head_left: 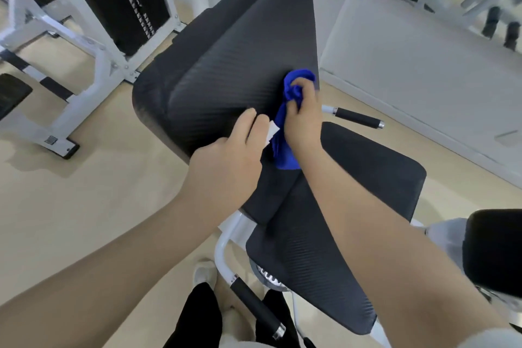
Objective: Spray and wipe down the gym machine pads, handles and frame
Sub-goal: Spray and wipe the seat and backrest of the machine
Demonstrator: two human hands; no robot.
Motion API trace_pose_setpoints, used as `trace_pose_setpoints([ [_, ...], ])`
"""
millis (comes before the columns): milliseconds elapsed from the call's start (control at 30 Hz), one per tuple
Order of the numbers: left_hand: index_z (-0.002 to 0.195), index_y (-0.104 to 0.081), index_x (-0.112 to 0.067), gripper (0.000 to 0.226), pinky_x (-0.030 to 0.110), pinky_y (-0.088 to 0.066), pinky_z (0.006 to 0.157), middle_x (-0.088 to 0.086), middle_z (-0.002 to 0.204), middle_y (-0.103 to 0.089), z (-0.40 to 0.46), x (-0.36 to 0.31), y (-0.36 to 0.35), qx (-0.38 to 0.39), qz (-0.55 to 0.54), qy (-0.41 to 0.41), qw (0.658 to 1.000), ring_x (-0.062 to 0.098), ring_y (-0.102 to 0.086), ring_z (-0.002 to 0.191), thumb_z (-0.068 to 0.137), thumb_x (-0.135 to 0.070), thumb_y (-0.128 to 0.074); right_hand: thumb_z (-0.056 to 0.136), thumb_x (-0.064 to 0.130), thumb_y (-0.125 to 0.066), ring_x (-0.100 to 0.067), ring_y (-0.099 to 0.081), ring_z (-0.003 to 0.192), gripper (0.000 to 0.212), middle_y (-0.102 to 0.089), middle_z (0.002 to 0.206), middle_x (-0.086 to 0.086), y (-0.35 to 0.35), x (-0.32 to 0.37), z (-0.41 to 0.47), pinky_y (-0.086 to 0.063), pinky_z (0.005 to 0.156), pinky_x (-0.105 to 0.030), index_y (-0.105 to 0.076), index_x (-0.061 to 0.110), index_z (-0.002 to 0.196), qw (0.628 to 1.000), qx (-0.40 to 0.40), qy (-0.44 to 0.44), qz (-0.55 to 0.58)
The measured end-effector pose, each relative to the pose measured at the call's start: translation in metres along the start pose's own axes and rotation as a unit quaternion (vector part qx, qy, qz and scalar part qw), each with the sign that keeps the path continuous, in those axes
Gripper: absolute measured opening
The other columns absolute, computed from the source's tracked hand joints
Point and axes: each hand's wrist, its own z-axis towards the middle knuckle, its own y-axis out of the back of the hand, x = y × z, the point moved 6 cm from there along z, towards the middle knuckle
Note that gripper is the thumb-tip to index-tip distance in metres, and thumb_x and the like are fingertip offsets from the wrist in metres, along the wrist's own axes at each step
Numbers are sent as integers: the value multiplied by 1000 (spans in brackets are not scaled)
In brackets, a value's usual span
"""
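Observation:
The gym machine's black ribbed back pad point(226, 51) tilts up in the middle of the view, above its black seat pad point(367, 167). My right hand point(303, 118) grips a bunched blue cloth point(299, 79) and presses it on the lower right of the back pad, while the cloth's tail hangs below my hand. My left hand point(226, 161) sits just left of it at the pad's lower edge, fingers curled and pinching a small white tag point(272, 130) on the cloth. No spray bottle is in view.
Black-grip handles stick out at the right point(357, 118) and near my legs point(258, 308), on a white tube frame point(223, 246). A black roller pad point(494, 248) is at the right edge. Another white machine with a weight stack point(127, 0) stands at left on the beige floor.

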Motion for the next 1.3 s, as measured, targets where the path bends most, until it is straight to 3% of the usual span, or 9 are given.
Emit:
trace_pose_setpoints([
  [167, 129, -43, -16, 56, 18, -18, 33, -1, 76, -55, 4, 2, 2, 5, 4, 5, 1000, 11, -19, 39, 74, -12, -57, 81, -5, -48, 9, -42, 75, 28, -43, 94, -3, -5, 26, -42, -34, 70, -5, -59, 5, 104, 979, 106, 173, -12],
  [267, 139, -30, -27, 71, 19, -15, 35, 0, 72, -42, 8, 0, 7, -10, 61, 15, 998, 11, -17, 40, 77, -11, -60, 87, -1, -44, 0, -43, 76, 28, -44, 101, -7, 10, 21, 8, -33, 68, -9, -54, 10, 111, 996, 47, 60, -56],
  [333, 135, -32, -29, 61, 19, -13, 37, -1, 71, -43, 14, -3, 12, -32, 132, 34, 990, 11, -16, 42, 81, -3, -39, 91, 4, -43, -14, -43, 77, 28, -43, 103, -6, 17, 14, 24, -34, 71, -20, -51, 14, 116, 993, 55, 15, -106],
  [533, 123, -42, -32, 51, 23, -14, 39, -6, 71, -46, 47, -26, 15, -56, 273, 35, 960, 13, -16, 45, 83, -2, -33, 93, 8, -45, -19, -48, 81, 25, -48, 100, -9, 45, 6, 8, -43, 76, -29, -51, 15, 117, 975, 156, 84, -131],
  [767, 115, -57, -37, 63, 24, -17, 39, -5, 72, -57, 84, -26, 3, 6, 248, 69, 966, 9, -37, 37, 64, -5, -37, 93, 10, -44, -25, -53, 82, 19, -54, 98, -11, 73, -6, 28, -38, 74, -29, -48, 20, 109, 974, 169, 104, -111],
  [933, 128, -43, -27, 58, 23, -13, 38, -3, 72, -50, 55, -31, 12, 3, 243, 67, 968, 12, -16, 43, 87, 3, -14, 92, 6, -48, -17, -49, 80, 21, -48, 102, -9, 57, 21, 20, -35, 70, -18, -49, 15, 111, 970, 169, 162, -70],
  [1067, 138, -35, -17, 50, 21, -21, 32, 4, 103, -63, 21, -17, 34, -11, 165, 66, 984, 11, -27, 37, 90, -8, -47, 88, 5, -54, -4, -48, 85, 29, -40, 109, -5, 23, 81, -5, -39, 78, -10, -52, 6, 117, 941, 166, 294, -37],
  [1167, 131, -44, -9, 53, 20, -22, 38, 10, 132, -56, 12, 14, 57, -36, 141, 113, 983, 13, -42, 40, 82, -10, -63, 82, 3, -55, -24, -54, 88, 30, -46, 108, -13, -4, 103, -16, -47, 78, -31, -57, 6, 112, 913, 151, 374, -59],
  [1300, 121, -53, -11, 53, 18, -16, 40, 13, 141, -47, 18, 26, 56, 10, 113, 125, 986, 15, -22, 42, 71, -3, -68, 89, 1, -44, -3, -42, 72, 33, -38, 107, -6, 20, 89, 52, -34, 72, -14, -52, 11, 120, 988, 36, 147, -25],
])
